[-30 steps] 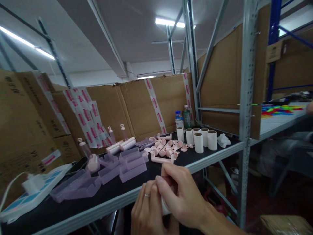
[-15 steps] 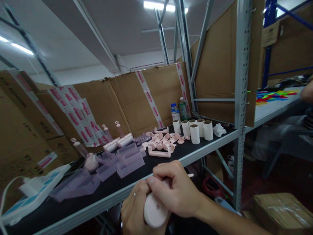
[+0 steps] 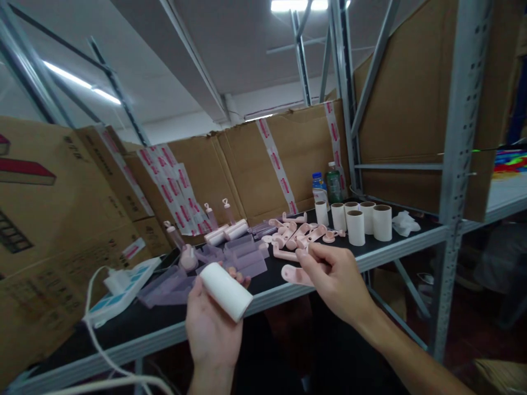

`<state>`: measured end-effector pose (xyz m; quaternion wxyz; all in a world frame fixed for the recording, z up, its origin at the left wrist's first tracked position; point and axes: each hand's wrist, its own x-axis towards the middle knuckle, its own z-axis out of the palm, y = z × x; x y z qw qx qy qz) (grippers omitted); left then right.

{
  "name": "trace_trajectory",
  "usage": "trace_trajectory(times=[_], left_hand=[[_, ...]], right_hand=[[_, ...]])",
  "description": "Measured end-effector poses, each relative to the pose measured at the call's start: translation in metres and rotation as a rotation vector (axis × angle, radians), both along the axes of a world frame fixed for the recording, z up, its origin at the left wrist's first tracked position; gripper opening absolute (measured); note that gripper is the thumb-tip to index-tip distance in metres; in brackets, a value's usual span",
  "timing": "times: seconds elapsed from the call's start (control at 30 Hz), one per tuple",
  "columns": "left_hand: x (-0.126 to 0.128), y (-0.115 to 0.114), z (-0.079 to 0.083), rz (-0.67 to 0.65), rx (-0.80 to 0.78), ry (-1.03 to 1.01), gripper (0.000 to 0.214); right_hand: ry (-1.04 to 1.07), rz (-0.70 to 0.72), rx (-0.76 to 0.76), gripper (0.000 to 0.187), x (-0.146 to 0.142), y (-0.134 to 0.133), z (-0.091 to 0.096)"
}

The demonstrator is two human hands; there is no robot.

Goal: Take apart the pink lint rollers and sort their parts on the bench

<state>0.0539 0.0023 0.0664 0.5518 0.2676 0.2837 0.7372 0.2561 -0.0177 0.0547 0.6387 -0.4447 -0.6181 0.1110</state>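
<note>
A white paper roll (image 3: 227, 292) lies across my left hand (image 3: 212, 329), with the fingers curled behind it and the palm turned up. To the right, my right hand (image 3: 335, 280) is closed on a pale pink plastic piece (image 3: 295, 274) with a rounded end, over the shelf's front edge. Part of that piece is hidden by the fingers. Just beyond lie several loose pink roller handles (image 3: 294, 236) in a pile. Several upright white rolls (image 3: 355, 228) with brown cores stand to the right of the pile.
Translucent purple trays (image 3: 245, 258) lie left of the pile on the black shelf (image 3: 267, 282). A white power strip (image 3: 123, 299) with a cable is at the left. Two bottles (image 3: 334, 184) and crumpled tissue (image 3: 405, 223) sit farther back right. A metal post (image 3: 463, 164) rises at the right.
My hands have moved apart from their shared hold on the roll. The left now has the roll alone, tilted sideways; the right has moved toward the handle pile with a pink piece. The view has turned left.
</note>
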Motion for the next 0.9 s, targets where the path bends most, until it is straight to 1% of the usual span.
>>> trace_trajectory(times=[0.07, 0.17, 0.2, 0.23, 0.3, 0.37, 0.4, 0.5, 0.57, 0.6, 0.67, 0.73, 0.8, 0.9], left_hand=[[0.002, 0.0, -0.002, 0.05, -0.074, -0.014, 0.029], [0.009, -0.002, -0.003, 0.07, -0.139, -0.074, 0.025], [0.011, -0.002, -0.003, 0.061, -0.124, -0.093, 0.022], [0.014, -0.001, -0.002, 0.046, -0.086, -0.103, 0.02], [0.018, 0.004, -0.003, -0.01, 0.021, -0.079, 0.014], [0.023, 0.014, -0.004, -0.065, 0.116, -0.011, 0.006], [0.025, 0.021, -0.005, -0.078, 0.152, 0.021, 0.008], [0.032, 0.051, 0.002, -0.078, 0.224, 0.075, 0.024], [0.038, 0.078, 0.014, -0.083, 0.223, 0.086, 0.027], [0.041, 0.094, 0.022, -0.09, 0.21, 0.085, 0.026], [0.048, 0.126, 0.038, -0.111, 0.162, 0.086, 0.024], [0.055, 0.158, 0.051, -0.15, 0.102, 0.089, 0.018], [0.062, 0.186, 0.058, -0.185, 0.024, 0.092, 0.018], [0.071, 0.217, 0.059, -0.241, -0.067, 0.078, 0.027]], right_hand=[[-0.045, -0.051, 0.001, 0.041, 0.001, -0.001, 0.0], [-0.109, 0.003, -0.048, 0.027, -0.003, 0.0, -0.001], [-0.143, 0.026, -0.059, 0.026, -0.005, 0.0, -0.003], [-0.181, 0.042, -0.062, 0.029, -0.008, 0.001, -0.004], [-0.229, 0.056, -0.062, 0.041, -0.013, 0.004, -0.007], [-0.196, 0.068, -0.065, 0.045, -0.016, 0.009, -0.009], [-0.155, 0.075, -0.062, 0.042, -0.016, 0.014, -0.009], [-0.064, 0.058, -0.029, 0.032, -0.01, 0.039, 0.001], [-0.03, 0.036, -0.041, 0.031, -0.003, 0.065, 0.015], [-0.006, 0.037, -0.072, 0.032, 0.0, 0.08, 0.024], [0.06, 0.068, -0.189, 0.033, 0.006, 0.111, 0.042], [0.084, 0.088, -0.267, 0.032, 0.012, 0.141, 0.059], [0.096, 0.101, -0.34, 0.032, 0.018, 0.165, 0.071], [0.136, 0.115, -0.458, 0.033, 0.025, 0.189, 0.078]])
